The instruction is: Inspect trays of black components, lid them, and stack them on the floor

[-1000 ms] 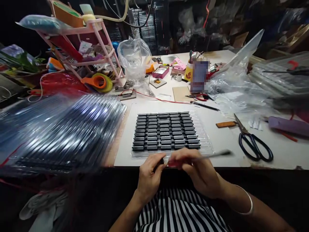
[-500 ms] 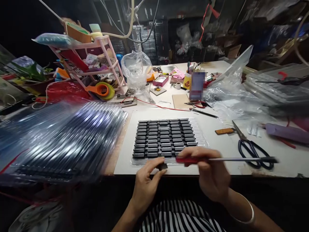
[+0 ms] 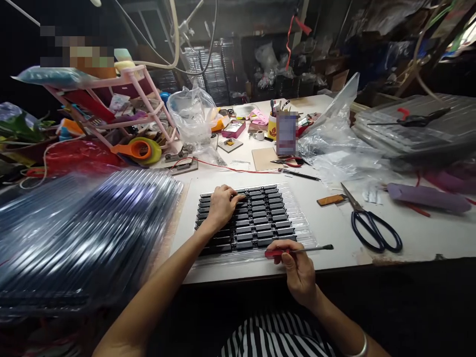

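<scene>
A clear plastic tray (image 3: 303, 225) lies on the white table, filled with rows of small black pin-edged components (image 3: 260, 221). Over the tray's upper left part reaches my left hand (image 3: 224, 204), its thumb and fingers closed at a black component in a far row; the fingers partly hide that piece. My right hand (image 3: 299, 275) is wrapped around the red handle of a screwdriver (image 3: 316, 249) near the tray's front right corner. The metal shaft points to the right, its tip clear of the table things.
To the left lies a big stack of clear trays (image 3: 85, 238). Scissors (image 3: 372, 228) and an orange-handled blade (image 3: 330, 200) rest on the right. Farther back are pliers (image 3: 292, 161), a black pen (image 3: 300, 174), a pink rack (image 3: 148, 99) and plastic bags (image 3: 334, 144).
My left hand has moved from the tray's front edge up over its far rows with the black component. My right hand has dropped a little, still gripping the screwdriver; the view has shifted right.
</scene>
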`<state>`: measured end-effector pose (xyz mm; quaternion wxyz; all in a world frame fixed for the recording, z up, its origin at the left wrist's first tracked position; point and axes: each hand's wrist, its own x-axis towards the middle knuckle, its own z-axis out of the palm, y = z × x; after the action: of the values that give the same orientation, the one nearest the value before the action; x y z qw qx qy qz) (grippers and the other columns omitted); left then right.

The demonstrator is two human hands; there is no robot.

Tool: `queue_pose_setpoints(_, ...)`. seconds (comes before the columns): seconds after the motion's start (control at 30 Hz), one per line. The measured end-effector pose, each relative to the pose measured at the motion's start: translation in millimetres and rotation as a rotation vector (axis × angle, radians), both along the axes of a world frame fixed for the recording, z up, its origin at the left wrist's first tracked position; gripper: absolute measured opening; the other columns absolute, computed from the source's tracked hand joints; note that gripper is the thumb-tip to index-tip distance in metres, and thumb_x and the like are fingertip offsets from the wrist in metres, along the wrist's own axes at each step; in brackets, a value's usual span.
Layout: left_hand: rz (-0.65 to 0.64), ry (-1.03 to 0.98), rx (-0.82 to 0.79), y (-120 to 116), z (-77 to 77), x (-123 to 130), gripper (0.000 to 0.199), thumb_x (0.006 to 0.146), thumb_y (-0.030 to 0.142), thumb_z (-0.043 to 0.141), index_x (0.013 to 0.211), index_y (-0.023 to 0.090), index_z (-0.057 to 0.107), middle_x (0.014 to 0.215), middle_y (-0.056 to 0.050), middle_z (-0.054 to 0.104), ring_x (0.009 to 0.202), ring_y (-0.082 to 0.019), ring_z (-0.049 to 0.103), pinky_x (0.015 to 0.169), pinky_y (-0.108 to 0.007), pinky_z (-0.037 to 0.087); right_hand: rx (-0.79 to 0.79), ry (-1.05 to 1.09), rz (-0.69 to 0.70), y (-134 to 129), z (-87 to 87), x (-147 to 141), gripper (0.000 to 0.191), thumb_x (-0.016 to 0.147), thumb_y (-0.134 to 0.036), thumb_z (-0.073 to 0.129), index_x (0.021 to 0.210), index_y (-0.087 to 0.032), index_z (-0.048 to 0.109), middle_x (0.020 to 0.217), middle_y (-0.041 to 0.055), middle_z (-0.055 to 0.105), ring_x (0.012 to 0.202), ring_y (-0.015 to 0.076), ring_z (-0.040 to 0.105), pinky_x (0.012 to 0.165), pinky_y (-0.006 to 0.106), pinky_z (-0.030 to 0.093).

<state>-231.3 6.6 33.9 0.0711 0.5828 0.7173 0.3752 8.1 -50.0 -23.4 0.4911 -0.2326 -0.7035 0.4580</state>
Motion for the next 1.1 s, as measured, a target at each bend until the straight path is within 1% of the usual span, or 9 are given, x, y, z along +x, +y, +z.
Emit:
queue_pose_setpoints(0.1, 0.016, 0.053, -0.009, -7.6, 3.0, -7.0, 0.018, 0.082, 0.031, 0.060, 0.080, 0.017, 0.070, 0.092, -0.011, 0.066, 0.095, -0.026, 0.056, 0.090, -0.044, 0.041, -0.034, 0.016, 0.007, 0.5, 3.5, 0.2, 0.020, 0.097, -0.020, 0.037, 0.111, -0.024, 0.051, 0.099, 0.0048, 0.062, 0.073, 0.0138, 0.061, 0.062, 0.029, 0.053)
queue_pose_setpoints(0.2, 0.032, 0.079, -0.003, -21.7, 14.5, -23.3, 0.022, 0.086, 0.029, 0.053, 0.089, 0.017, 0.070, 0.094, -0.010, 0.067, 0.096, -0.025, 0.057, 0.089, -0.041, 0.042, -0.073, 0.033, 0.014, 0.7, 5.1, 0.2, 0.019, 0.097, -0.021, 0.036, 0.108, -0.024, 0.051, 0.098, 0.0047, 0.062, 0.068, 0.0130, 0.060, 0.059, 0.029, 0.052)
queue_pose_setpoints(0.3, 0.038, 0.091, 0.007, -37.1, 26.6, -37.7, 0.022, 0.087, 0.028, 0.050, 0.089, 0.018, 0.070, 0.091, -0.007, 0.067, 0.091, -0.022, 0.059, 0.087, -0.038, 0.044, -0.090, 0.046, 0.015, 0.7, 4.8, -0.1, 0.019, 0.097, -0.021, 0.036, 0.108, -0.024, 0.052, 0.097, 0.0046, 0.063, 0.067, 0.0129, 0.059, 0.058, 0.029, 0.052)
queue_pose_setpoints(0.4, 0.015, 0.089, 0.012, -51.0, 30.9, -40.0, 0.021, 0.087, 0.029, 0.051, 0.086, 0.019, 0.069, 0.087, -0.005, 0.067, 0.086, -0.020, 0.061, 0.083, -0.035, 0.046, -0.096, 0.049, 0.011, 0.1, 3.6, 0.0, 0.019, 0.097, -0.021, 0.038, 0.109, -0.024, 0.052, 0.097, 0.0044, 0.063, 0.067, 0.0128, 0.059, 0.058, 0.029, 0.052)
queue_pose_setpoints(0.53, -0.092, 0.090, -0.016, -62.6, 22.4, -25.7, 0.016, 0.085, 0.026, 0.054, 0.083, 0.021, 0.070, 0.086, -0.004, 0.067, 0.085, -0.019, 0.060, 0.079, -0.034, 0.048, -0.107, 0.036, -0.008, -1.4, 2.9, 0.8, 0.018, 0.097, -0.022, 0.038, 0.108, -0.024, 0.053, 0.097, 0.0040, 0.063, 0.066, 0.0124, 0.059, 0.058, 0.028, 0.051)
queue_pose_setpoints(0.67, -0.178, 0.129, -0.044, -63.4, 12.4, -11.7, 0.015, 0.084, 0.019, 0.056, 0.080, 0.022, 0.070, 0.085, -0.005, 0.065, 0.085, -0.020, 0.056, 0.077, -0.036, 0.047, -0.119, 0.023, -0.023, -2.4, 3.3, 1.3, 0.017, 0.097, -0.023, 0.039, 0.107, -0.024, 0.053, 0.096, 0.0035, 0.063, 0.066, 0.0122, 0.059, 0.058, 0.028, 0.051)
queue_pose_setpoints(0.8, -0.195, 0.182, -0.065, -56.3, 7.8, -8.1, 0.016, 0.084, 0.016, 0.055, 0.082, 0.021, 0.070, 0.086, -0.005, 0.062, 0.085, -0.022, 0.052, 0.077, -0.038, 0.045, -0.119, 0.030, -0.023, -2.3, 3.4, 1.1, 0.017, 0.097, -0.023, 0.038, 0.107, -0.024, 0.053, 0.096, 0.0035, 0.063, 0.065, 0.0118, 0.059, 0.058, 0.028, 0.051)
queue_pose_setpoints(0.93, -0.187, 0.221, -0.086, -43.5, 0.2, -4.7, 0.010, 0.081, 0.017, 0.060, 0.080, 0.021, 0.069, 0.086, -0.006, 0.059, 0.086, -0.023, 0.050, 0.080, -0.042, 0.042, -0.122, 0.035, -0.026, -1.9, 2.7, 1.0, 0.017, 0.097, -0.023, 0.039, 0.107, -0.024, 0.053, 0.096, 0.0031, 0.063, 0.065, 0.0110, 0.059, 0.058, 0.027, 0.050)
queue_pose_setpoints(1.1, -0.200, 0.196, -0.097, -28.8, -6.6, 1.1, 0.006, 0.078, 0.015, 0.062, 0.075, 0.019, 0.064, 0.088, -0.007, 0.060, 0.090, -0.025, 0.052, 0.082, -0.044, 0.041, -0.128, 0.045, -0.023, -2.0, 1.7, 1.9, 0.017, 0.098, -0.024, 0.040, 0.108, -0.023, 0.053, 0.097, 0.0032, 0.064, 0.065, 0.0111, 0.059, 0.058, 0.027, 0.050)
